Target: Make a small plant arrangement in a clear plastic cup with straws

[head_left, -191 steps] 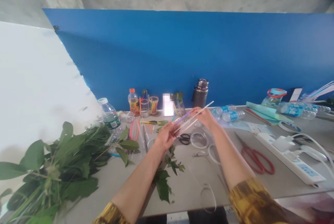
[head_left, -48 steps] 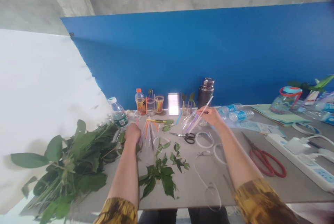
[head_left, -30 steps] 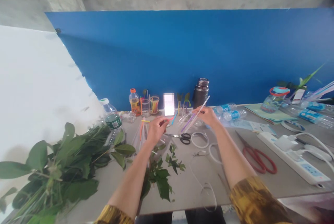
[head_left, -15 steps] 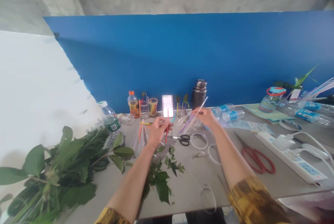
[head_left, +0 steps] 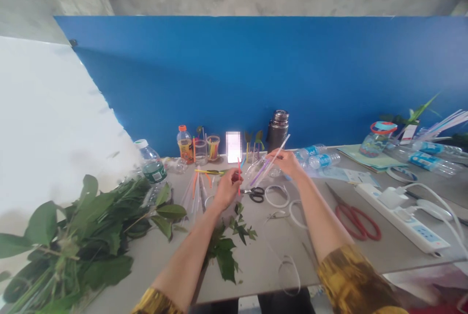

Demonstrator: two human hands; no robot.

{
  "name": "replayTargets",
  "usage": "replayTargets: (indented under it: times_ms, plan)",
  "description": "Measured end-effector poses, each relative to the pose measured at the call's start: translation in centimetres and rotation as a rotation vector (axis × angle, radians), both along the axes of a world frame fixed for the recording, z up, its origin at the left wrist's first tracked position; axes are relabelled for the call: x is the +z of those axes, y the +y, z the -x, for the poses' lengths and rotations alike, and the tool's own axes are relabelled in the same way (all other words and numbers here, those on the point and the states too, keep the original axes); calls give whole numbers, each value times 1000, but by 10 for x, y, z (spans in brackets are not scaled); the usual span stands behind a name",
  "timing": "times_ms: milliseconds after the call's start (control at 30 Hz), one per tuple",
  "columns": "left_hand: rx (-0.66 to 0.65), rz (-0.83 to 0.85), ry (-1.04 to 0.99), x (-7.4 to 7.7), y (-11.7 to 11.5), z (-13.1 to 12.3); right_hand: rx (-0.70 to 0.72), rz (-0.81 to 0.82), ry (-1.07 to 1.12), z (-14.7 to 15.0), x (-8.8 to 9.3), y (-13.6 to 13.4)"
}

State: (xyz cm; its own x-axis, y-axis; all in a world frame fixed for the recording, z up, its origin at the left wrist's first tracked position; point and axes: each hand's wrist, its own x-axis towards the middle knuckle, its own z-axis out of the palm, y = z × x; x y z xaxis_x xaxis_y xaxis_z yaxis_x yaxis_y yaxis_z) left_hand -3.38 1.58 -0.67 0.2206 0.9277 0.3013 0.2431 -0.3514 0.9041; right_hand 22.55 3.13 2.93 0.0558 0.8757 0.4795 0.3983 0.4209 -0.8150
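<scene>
My left hand [head_left: 227, 188] is closed around a red straw [head_left: 239, 177] that stands nearly upright over the middle of the table. To its right, my right hand [head_left: 286, 163] pinches a pale, translucent straw [head_left: 283, 143] slanting up to the right. A purple straw [head_left: 260, 171] and more clear straws run below those fingers; whether they are held too I cannot tell. Black-handled scissors [head_left: 256, 195] lie between the hands. Behind the left hand stands a lit phone [head_left: 233, 150]. Yellow and orange straws [head_left: 195, 185] lie left of that hand, and cut leaves [head_left: 241, 230] lie below it.
Leafy branches [head_left: 84, 231] cover the left side. Bottles, straw cups [head_left: 213, 148] and a dark thermos [head_left: 278, 129] line the blue panel. Coils of clear tubing [head_left: 277, 196], red-handled shears [head_left: 356, 219] and a power strip [head_left: 402, 216] lie to the right.
My left hand has moved slightly to the right with the red straw and turned, so its back shows more. My right hand has barely moved. The view has shifted a little.
</scene>
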Motion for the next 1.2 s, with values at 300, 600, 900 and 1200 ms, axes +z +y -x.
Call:
replayTargets:
  times_ms: [300,600,900,1200]
  plan:
    - [-18,1,190,-15,5,4,-2,13,-22,-2,-2,2]
    - [-12,63,-10,-2,1,-1,9,-15,-33,3,-2,5]
    - [4,66,-88,1,-1,-4,31,-7,-15,6,-1,6]
    - [122,98,-144,10,-6,-5,44,-8,6,7,0,4]
